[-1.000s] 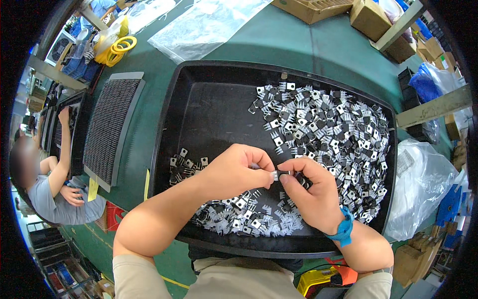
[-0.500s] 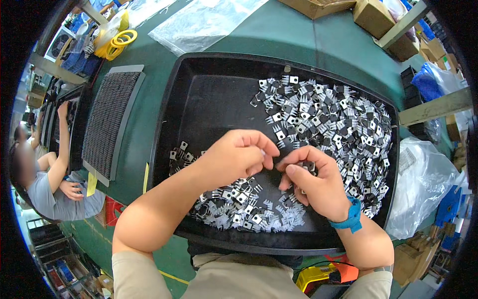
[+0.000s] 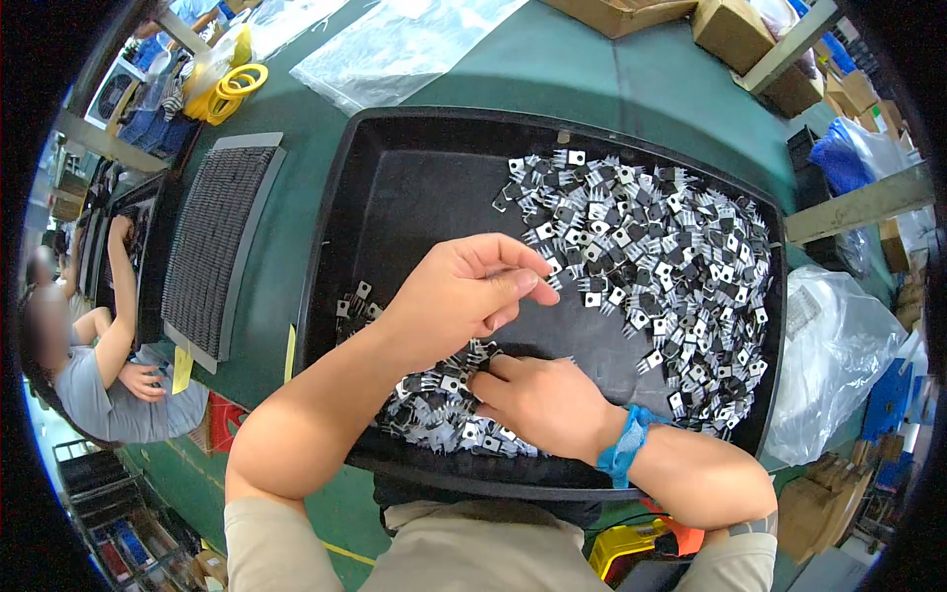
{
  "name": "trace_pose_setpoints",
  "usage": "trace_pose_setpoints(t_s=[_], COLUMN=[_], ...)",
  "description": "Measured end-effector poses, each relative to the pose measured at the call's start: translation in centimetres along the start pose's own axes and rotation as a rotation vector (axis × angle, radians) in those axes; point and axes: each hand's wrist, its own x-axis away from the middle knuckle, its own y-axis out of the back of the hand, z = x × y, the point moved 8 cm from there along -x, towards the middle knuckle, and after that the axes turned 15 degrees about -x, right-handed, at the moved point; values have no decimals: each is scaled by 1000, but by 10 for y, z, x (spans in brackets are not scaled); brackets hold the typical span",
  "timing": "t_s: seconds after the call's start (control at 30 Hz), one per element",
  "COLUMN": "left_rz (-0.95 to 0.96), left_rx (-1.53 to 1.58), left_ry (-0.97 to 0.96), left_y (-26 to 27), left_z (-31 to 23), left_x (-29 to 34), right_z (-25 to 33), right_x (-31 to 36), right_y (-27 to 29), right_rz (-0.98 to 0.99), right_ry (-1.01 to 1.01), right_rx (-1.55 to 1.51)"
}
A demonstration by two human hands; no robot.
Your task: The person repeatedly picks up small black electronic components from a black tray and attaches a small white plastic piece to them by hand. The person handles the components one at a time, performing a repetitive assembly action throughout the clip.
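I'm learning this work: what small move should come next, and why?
Perhaps lift the right hand from the near pile of small parts toward the left hand. The right fingers reach the pile's edge, while the left hand hangs apart above the black tray; closing that gap could let both work together. What either holds is unclear.

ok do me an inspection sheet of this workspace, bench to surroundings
surface: green bench, carrying black tray
job's things: loose black-and-silver parts, large heap right, smaller heap nearer the person
clutter: clear bag right of the tray; yellow rings far left
hands: left hand over the tray, grip unclear; right hand at the smaller heap
cables: nothing clearly seen
surroundings: co-worker at left, cardboard boxes at far right
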Motion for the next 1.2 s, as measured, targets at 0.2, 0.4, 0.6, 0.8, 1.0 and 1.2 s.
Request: trace_pose_setpoints(t_s=[0.2,0.4,0.6,0.8,1.0,1.2], left_rz=[10,18,41,84,83,70], left_rx=[91,73,-263,-258,-299,-489], left_ry=[70,114,34,1,12,-6], left_y=[-3,-4,-11,-14,-16,-16], left_z=[2,6,-9,-1,-5,-5], left_x=[2,4,9,7,9,9], right_z=[8,4,7,3,2,1], right_x=[13,37,38,36,34,31], right_y=[30,94,113,106,103,96], right_rz=[-94,-644,-737,-703,-673,-593], right_ry=[-31,-23,107,108,94,59], right_rx=[-278,-427,-175,-166,-191,-120])
